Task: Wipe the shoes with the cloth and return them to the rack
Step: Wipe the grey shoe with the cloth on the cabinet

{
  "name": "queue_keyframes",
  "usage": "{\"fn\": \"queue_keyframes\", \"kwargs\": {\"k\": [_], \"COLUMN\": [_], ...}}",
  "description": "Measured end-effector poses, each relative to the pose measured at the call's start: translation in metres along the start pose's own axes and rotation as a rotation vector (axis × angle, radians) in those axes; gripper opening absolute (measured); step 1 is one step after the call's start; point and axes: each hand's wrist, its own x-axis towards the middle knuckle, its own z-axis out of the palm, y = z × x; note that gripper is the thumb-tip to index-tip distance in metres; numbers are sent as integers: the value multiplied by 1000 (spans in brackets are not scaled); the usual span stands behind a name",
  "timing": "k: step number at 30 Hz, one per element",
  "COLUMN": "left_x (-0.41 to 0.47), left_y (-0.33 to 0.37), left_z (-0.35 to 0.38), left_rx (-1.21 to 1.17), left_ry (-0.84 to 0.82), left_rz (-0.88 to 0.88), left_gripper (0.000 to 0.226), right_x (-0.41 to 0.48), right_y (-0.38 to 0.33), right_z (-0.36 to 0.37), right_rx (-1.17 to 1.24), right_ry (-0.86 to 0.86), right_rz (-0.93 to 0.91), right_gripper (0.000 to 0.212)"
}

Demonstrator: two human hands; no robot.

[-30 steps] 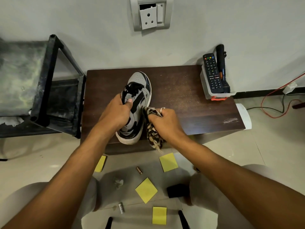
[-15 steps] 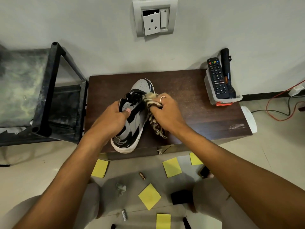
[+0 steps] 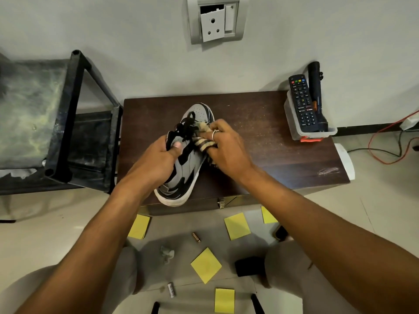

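Striped cloth (image 3: 203, 144) bunched tight in R hand (image 3: 226, 152) fingers, pressed on shoe (image 3: 186, 171) side by laces. L hand (image 3: 156, 162) fingers curled round shoe collar, thumb on top. Brown table (image 3: 272, 143) right under both hands. Black rack (image 3: 68, 105) well off to L of fingers.

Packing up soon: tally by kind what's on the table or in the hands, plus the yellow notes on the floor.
shoe: 1
cloth: 1
remote: 1
torch: 1
tray: 1
yellow notes: 5
Total: 10
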Motion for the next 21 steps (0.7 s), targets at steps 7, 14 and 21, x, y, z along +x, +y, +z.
{"fn": "queue_keyframes", "kwargs": {"k": [7, 14, 21], "left_x": [-5, -10, -16], "left_y": [5, 14, 23], "left_z": [2, 0, -34], "left_rx": [-16, -40, 156], "left_ry": [60, 59, -14], "left_rz": [-11, -15, -45], "left_gripper": [18, 15, 15], "right_x": [-19, -17, 3], "right_y": [-30, -26, 13], "right_z": [-2, -29, -20], "right_rx": [293, 517, 231], "right_ry": [-88, -351, 48], "right_rz": [45, 91, 250], "right_gripper": [19, 14, 16]}}
